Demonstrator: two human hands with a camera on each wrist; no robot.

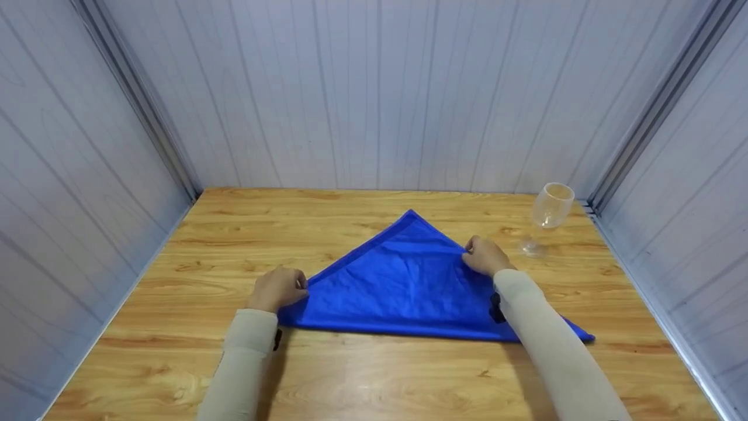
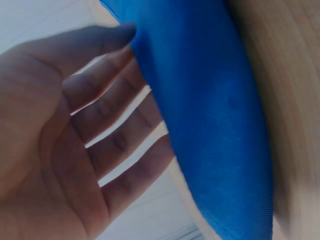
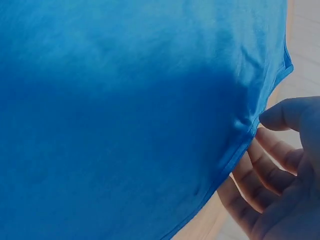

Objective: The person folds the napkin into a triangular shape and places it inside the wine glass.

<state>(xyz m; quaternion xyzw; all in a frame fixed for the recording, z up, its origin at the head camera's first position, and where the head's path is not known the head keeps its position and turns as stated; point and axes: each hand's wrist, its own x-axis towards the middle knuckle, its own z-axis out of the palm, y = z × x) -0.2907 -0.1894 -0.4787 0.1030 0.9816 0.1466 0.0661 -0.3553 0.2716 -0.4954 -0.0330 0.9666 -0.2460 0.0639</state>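
A blue cloth (image 1: 403, 280), folded into a triangle, lies on the table with its peak pointing away from me and its long fold toward me. My left hand (image 1: 279, 289) pinches the sloping edge near the left corner. In the left wrist view the thumb (image 2: 107, 40) lies on top of the cloth (image 2: 210, 125), with the other fingertips tucked behind it. At the right slope, my right hand (image 1: 486, 255) pinches the edge between thumb and fingers. The right wrist view shows that thumb (image 3: 282, 114) at the hem. My right forearm hides part of the right corner.
A clear stemmed glass (image 1: 552, 206) stands at the back right of the wooden table (image 1: 234, 234), beyond my right hand. Pale panels (image 1: 374, 99) rise at the back and on both sides.
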